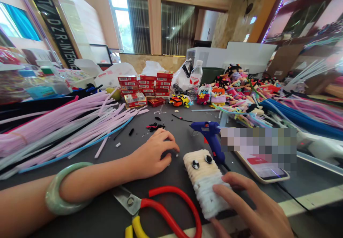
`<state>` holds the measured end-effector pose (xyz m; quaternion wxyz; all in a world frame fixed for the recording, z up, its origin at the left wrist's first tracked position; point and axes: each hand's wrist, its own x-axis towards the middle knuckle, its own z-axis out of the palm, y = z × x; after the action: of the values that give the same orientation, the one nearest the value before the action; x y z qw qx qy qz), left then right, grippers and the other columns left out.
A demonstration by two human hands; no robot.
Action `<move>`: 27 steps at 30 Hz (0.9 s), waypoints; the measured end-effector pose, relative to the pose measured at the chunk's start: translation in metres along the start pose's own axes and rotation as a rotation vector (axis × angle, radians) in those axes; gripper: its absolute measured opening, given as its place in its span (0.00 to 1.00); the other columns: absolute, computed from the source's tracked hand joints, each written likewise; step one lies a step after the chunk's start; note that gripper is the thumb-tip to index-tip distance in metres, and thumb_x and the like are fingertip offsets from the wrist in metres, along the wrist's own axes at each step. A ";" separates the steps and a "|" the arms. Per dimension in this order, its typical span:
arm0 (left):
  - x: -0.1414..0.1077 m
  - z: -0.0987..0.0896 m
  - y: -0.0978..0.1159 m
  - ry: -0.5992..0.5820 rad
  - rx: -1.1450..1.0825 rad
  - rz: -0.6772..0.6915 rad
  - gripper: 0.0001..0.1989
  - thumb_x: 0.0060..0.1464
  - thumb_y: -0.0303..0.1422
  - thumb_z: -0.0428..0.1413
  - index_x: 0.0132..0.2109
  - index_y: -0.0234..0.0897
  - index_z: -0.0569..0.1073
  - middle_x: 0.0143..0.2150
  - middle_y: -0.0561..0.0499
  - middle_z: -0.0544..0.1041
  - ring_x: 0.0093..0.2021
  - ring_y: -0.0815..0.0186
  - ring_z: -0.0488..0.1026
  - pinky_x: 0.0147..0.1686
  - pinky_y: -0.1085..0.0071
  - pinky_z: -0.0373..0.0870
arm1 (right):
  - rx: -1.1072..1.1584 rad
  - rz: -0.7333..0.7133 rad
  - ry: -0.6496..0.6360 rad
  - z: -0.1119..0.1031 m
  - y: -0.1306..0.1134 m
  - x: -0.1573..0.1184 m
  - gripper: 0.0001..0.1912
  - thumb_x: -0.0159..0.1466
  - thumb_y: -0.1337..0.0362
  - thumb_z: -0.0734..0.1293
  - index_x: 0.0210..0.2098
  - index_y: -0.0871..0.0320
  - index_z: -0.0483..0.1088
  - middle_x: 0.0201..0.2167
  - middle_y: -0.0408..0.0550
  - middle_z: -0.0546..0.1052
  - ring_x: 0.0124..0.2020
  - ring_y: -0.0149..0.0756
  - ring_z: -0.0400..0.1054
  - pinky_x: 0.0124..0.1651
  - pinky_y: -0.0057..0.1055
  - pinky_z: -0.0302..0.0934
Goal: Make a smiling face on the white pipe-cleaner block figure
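A block wrapped in fuzzy cream and white strands (pixel 207 182), with two black-and-white eyes, is tilted near the table's front edge. My right hand (pixel 257 206) grips its lower end, fingers on the upper face and right side, thumb at the bottom edge. Left of the block, my left hand (pixel 155 152) rests on the table with curled fingers apart from the thumb and nothing held. A small white bit lies by its fingertips. Scissors with red and yellow handles (pixel 174 206) lie between my left forearm and the block. Behind the block is a blue glue gun (pixel 211 138).
Pink, white and blue fuzzy stems (pixel 59 123) spread across the left. Red boxes (pixel 146 86) are stacked at the back, beside a plastic bottle (pixel 196 75). Small fuzzy dolls (pixel 235 84) are heaped at back right. A phone (pixel 264 166), partly pixelated, lies right of the glue gun.
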<state>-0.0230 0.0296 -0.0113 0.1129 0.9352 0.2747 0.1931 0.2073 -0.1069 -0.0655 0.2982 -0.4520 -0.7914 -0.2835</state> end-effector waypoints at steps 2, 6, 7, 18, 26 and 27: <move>-0.001 0.000 -0.001 0.006 0.009 0.008 0.13 0.51 0.21 0.50 0.39 0.37 0.76 0.43 0.47 0.71 0.47 0.60 0.65 0.52 0.61 0.63 | 0.007 -0.004 -0.002 -0.001 0.000 0.000 0.13 0.59 0.60 0.64 0.43 0.56 0.67 0.37 0.57 0.73 0.31 0.39 0.75 0.28 0.29 0.69; -0.001 0.001 -0.002 0.024 0.028 0.033 0.13 0.51 0.21 0.50 0.38 0.38 0.77 0.42 0.47 0.72 0.46 0.60 0.65 0.51 0.62 0.63 | 0.028 -0.014 -0.007 -0.002 0.001 0.002 0.13 0.59 0.60 0.64 0.44 0.56 0.68 0.36 0.54 0.74 0.31 0.38 0.74 0.29 0.28 0.69; -0.001 0.001 -0.002 0.029 0.032 0.038 0.13 0.51 0.21 0.50 0.38 0.38 0.77 0.42 0.47 0.72 0.46 0.60 0.65 0.51 0.62 0.63 | 0.029 -0.009 -0.005 -0.002 0.001 0.002 0.13 0.60 0.60 0.64 0.44 0.55 0.67 0.36 0.54 0.74 0.31 0.38 0.74 0.29 0.28 0.69; 0.006 0.005 -0.002 0.022 0.039 0.018 0.05 0.53 0.27 0.56 0.33 0.37 0.77 0.41 0.47 0.72 0.46 0.60 0.66 0.50 0.63 0.64 | 0.042 -0.003 0.014 0.001 -0.002 0.003 0.13 0.60 0.61 0.63 0.45 0.56 0.66 0.37 0.55 0.73 0.33 0.38 0.74 0.31 0.29 0.68; 0.010 0.005 -0.001 0.014 0.055 0.034 0.05 0.53 0.26 0.55 0.32 0.36 0.76 0.41 0.47 0.73 0.46 0.60 0.66 0.50 0.62 0.64 | 0.050 0.009 0.034 0.000 -0.005 0.007 0.13 0.61 0.62 0.62 0.45 0.57 0.65 0.36 0.54 0.74 0.32 0.38 0.74 0.29 0.29 0.68; 0.010 0.004 -0.001 0.014 0.060 0.035 0.05 0.53 0.26 0.55 0.31 0.36 0.75 0.41 0.47 0.73 0.46 0.60 0.65 0.50 0.62 0.64 | 0.048 0.010 0.038 -0.001 -0.006 0.007 0.13 0.61 0.62 0.62 0.45 0.57 0.65 0.36 0.54 0.74 0.32 0.38 0.74 0.29 0.29 0.67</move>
<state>-0.0138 0.0354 -0.0124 0.0796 0.9413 0.2648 0.1935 0.1995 -0.1061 -0.0612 0.3252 -0.4435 -0.7899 -0.2712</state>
